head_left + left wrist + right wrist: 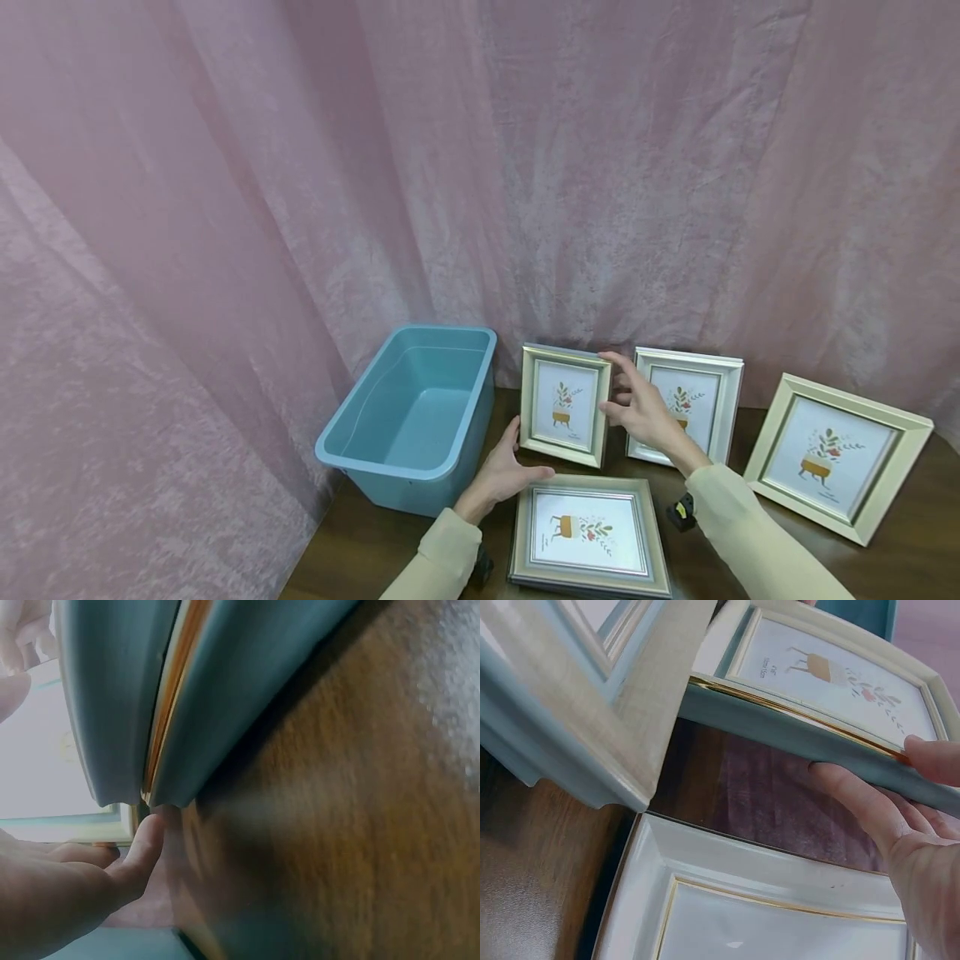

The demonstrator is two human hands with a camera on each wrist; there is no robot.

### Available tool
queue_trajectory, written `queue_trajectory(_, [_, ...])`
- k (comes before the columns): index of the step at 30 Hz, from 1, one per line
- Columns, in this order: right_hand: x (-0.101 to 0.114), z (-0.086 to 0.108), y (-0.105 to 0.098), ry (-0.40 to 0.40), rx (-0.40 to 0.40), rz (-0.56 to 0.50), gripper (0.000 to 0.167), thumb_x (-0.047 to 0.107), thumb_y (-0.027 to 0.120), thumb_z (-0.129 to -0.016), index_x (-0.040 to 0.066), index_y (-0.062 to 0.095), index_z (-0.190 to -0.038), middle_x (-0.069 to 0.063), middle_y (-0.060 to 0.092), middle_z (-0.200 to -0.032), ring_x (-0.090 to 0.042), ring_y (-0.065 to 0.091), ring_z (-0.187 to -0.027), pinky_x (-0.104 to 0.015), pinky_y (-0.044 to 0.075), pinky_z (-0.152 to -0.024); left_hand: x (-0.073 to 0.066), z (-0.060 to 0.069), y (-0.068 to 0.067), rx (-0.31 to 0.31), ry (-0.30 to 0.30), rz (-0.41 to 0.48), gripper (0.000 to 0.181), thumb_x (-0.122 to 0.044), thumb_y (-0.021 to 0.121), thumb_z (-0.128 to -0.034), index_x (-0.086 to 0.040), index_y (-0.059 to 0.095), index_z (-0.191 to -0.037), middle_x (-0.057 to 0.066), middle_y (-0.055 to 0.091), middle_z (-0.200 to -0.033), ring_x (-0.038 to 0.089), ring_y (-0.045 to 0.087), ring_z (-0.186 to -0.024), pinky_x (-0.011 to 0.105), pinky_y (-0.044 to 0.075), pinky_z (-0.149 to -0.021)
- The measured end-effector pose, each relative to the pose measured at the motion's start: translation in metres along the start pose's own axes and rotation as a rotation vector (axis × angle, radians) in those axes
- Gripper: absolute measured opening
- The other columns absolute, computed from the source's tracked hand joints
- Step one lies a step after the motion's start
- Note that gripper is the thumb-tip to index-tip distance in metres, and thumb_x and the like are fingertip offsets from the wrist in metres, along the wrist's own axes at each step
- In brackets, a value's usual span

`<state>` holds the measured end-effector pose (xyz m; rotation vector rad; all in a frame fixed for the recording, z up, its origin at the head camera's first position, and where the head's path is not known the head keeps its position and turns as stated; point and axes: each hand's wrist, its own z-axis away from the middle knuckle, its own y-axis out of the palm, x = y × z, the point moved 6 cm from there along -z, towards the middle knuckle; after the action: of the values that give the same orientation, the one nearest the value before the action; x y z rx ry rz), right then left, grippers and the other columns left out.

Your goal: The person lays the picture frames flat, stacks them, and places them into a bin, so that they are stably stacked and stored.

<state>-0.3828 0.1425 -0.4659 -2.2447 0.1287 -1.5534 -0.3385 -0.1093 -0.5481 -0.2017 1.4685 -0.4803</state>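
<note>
A small gold picture frame (564, 404) with a plant print stands upright, slightly tilted. My right hand (643, 410) pinches its right side, thumb in front and fingers behind, as the right wrist view shows. My left hand (504, 473) is at its lower left edge, the fingers touching that side. The left thumb (144, 851) sticks out beside the corner of a flat stack of picture frames (588, 533). The top frame of that stack has a silver-gold border and its print lies sideways. What the left fingertips do behind the frame is partly hidden.
A blue plastic tub (442, 475) stands left of the frames. To the right, a white picture frame (723, 412) stands partly behind my right hand, and a larger cream picture frame (881, 454) leans farther right. A pink curtain (600, 167) hangs behind the dark wooden table (352, 542).
</note>
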Motion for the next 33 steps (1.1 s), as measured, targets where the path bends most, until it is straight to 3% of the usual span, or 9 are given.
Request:
queue_trajectory(6, [0.007,0.007,-0.007,0.016,-0.040,-0.023,0.086,-0.012,0.070,-0.098,0.015,0.030,-0.169,-0.034,0.061,-0.122,-0.026,0.079,-0.086,-0.047,0.069,-0.074,-0.009,0.002,0.000,-0.022,0.053,-0.015,0.117,-0.022,0.091,-0.0878,-0.013,0.014,-0.176,0.034,0.032,-0.174,0.060,0.053,-0.143,0.068,0.051,-0.113])
queue_trajectory(13, [0.018,0.014,-0.013,0.044,-0.068,-0.064,0.090,-0.010,0.070,-0.098,0.019,0.028,-0.171,-0.035,0.059,-0.128,-0.030,0.080,-0.096,-0.045,0.070,-0.075,-0.017,0.007,-0.002,-0.059,0.111,-0.052,0.116,-0.019,0.092,-0.0870,-0.013,0.018,-0.176,0.031,0.031,-0.175,0.061,0.057,-0.138,0.067,0.056,-0.108])
queue_trajectory(17, [0.025,0.020,-0.015,0.051,-0.084,-0.115,0.090,-0.010,0.070,-0.098,0.019,0.026,-0.171,-0.035,0.057,-0.129,-0.022,0.079,-0.093,-0.041,0.070,-0.074,-0.021,0.011,-0.004,-0.075,0.153,-0.047,0.115,-0.018,0.092,-0.0866,-0.012,0.019,-0.175,0.029,0.034,-0.174,0.060,0.059,-0.136,0.065,0.057,-0.107])
queue_trajectory(23, [0.038,0.030,-0.019,0.053,-0.126,-0.192,0.090,-0.011,0.068,-0.099,0.018,0.023,-0.171,-0.038,0.060,-0.130,-0.011,0.078,-0.093,-0.042,0.070,-0.073,-0.029,0.019,-0.008,-0.093,0.227,0.005,0.113,-0.012,0.091,-0.0875,-0.012,0.020,-0.175,0.028,0.034,-0.174,0.056,0.063,-0.132,0.062,0.061,-0.102])
queue_trajectory(33, [0.053,0.054,-0.021,0.069,-0.196,-0.259,0.091,-0.013,0.066,-0.099,0.016,0.018,-0.172,-0.033,0.058,-0.130,-0.011,0.080,-0.092,-0.045,0.070,-0.074,-0.042,0.027,-0.010,-0.112,0.297,0.090,0.110,-0.013,0.092,-0.0880,-0.011,0.023,-0.174,0.026,0.031,-0.176,0.049,0.068,-0.124,0.053,0.066,-0.092])
